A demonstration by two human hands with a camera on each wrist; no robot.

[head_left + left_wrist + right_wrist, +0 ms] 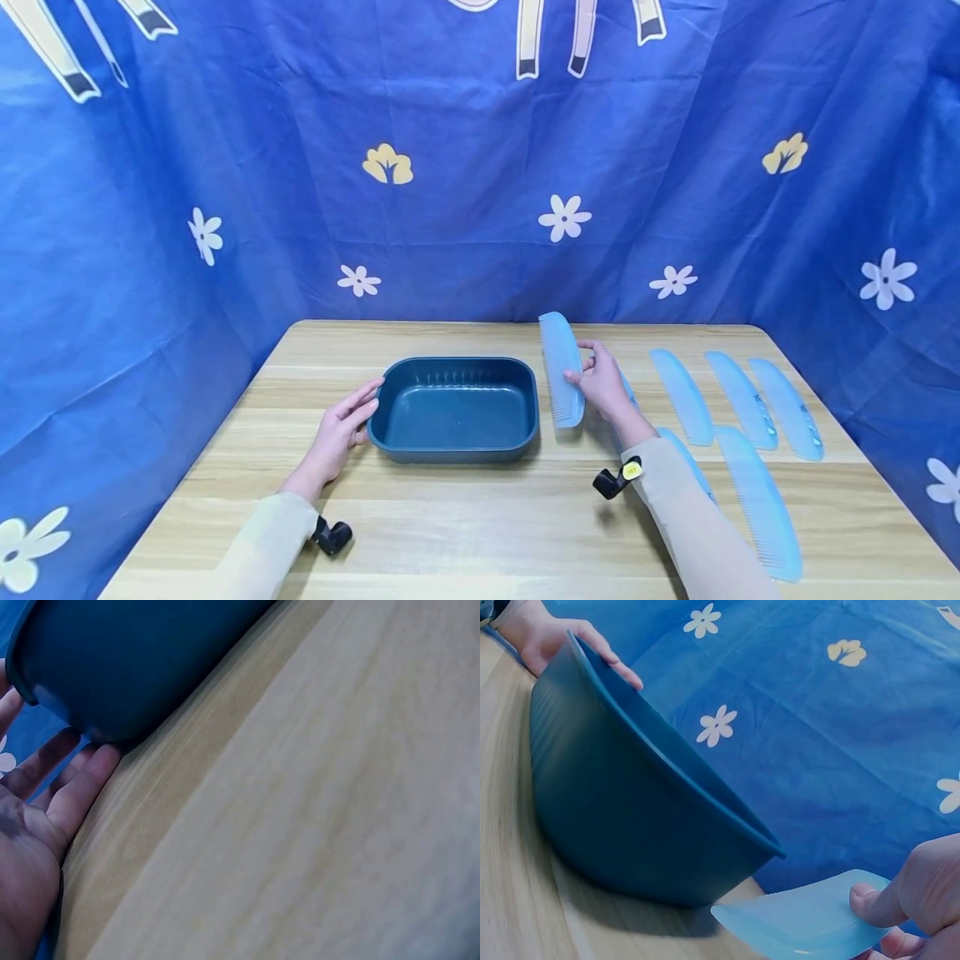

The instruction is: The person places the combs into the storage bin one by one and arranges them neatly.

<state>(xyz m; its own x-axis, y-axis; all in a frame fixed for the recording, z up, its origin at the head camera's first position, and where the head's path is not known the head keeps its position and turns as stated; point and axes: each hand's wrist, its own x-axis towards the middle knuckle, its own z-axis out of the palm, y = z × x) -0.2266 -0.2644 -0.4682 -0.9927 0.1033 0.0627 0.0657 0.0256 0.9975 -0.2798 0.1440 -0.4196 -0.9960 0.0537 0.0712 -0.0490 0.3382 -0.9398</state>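
Observation:
My left hand (341, 429) holds the left end of a dark teal plastic basin (453, 451), which stands on the table. A couple of its digits lie at the rim, while the others rest against the outer wall, as the left wrist view shows (67, 787). To the right of the basin, my right hand (600, 385) pinches a light blue comb (561, 367) by its spine, thumb on the near face. The comb is raised off the table, teeth toward the basin. In the right wrist view the comb (802, 915) is beside the basin's wall (630, 810).
Several like combs lie on the right of the wooden table (450, 533), among them one comb (682, 398) and a nearer comb (759, 504). My right arm partly covers some. A blue patterned cloth (465, 200) hangs around the back and sides.

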